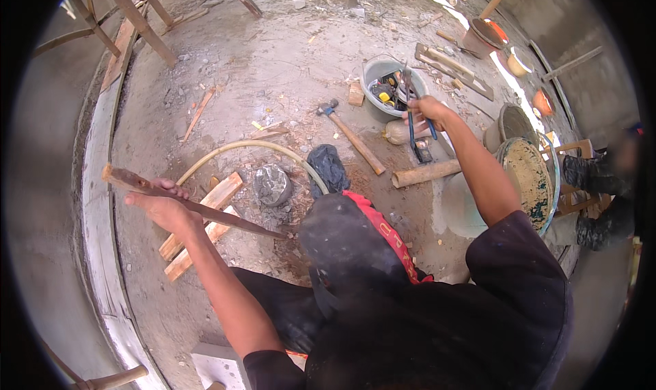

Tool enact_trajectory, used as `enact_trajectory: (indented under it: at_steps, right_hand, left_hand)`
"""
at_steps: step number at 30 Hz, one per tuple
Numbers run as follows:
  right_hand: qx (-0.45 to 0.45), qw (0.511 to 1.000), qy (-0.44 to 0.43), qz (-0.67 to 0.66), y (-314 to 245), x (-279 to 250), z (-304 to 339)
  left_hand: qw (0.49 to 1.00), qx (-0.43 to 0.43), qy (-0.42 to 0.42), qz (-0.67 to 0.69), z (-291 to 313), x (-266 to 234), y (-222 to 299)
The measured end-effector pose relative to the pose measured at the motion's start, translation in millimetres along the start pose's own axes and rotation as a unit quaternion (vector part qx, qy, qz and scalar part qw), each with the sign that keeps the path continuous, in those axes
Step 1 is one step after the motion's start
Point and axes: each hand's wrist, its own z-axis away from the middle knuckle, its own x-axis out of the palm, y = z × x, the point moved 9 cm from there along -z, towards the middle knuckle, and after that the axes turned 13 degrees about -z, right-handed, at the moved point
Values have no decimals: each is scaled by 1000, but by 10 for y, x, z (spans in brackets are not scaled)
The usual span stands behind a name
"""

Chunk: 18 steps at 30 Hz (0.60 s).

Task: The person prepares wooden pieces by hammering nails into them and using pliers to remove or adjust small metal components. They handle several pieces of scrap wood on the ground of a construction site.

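Note:
My left hand (167,209) is closed round a long brown wooden stick (219,214), held at a slant with its lower end near the ground. Two pale pieces of split wood (205,212) lie under it. My right hand (434,111) grips a plier-like tool (412,120) with blue handles, its dark metal jaws pointing up and away. This tool is over the near right rim of a grey bucket (372,67) that holds tools, some yellow and black. A hammer (352,138) with a wooden handle lies on the ground left of the bucket.
A curved pale hose (246,144), a dark plastic bag (328,166) and a round grey lump (272,185) lie ahead of my knees. At right stand a mud-caked round container (529,185) and another person's dark-clothed legs (601,199). Wooden trestle legs (140,24) stand far left.

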Motion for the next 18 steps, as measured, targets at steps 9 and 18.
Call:
enact_trajectory:
  at_steps: [9,18]
  right_hand:
    - [-11,969,23,-245,1468,219,314]
    - [44,978,-3,-203,468,-130,-34]
  left_hand:
    - [1000,6,-8,6,102,-22,38]
    - [999,44,12,17,129,14,99]
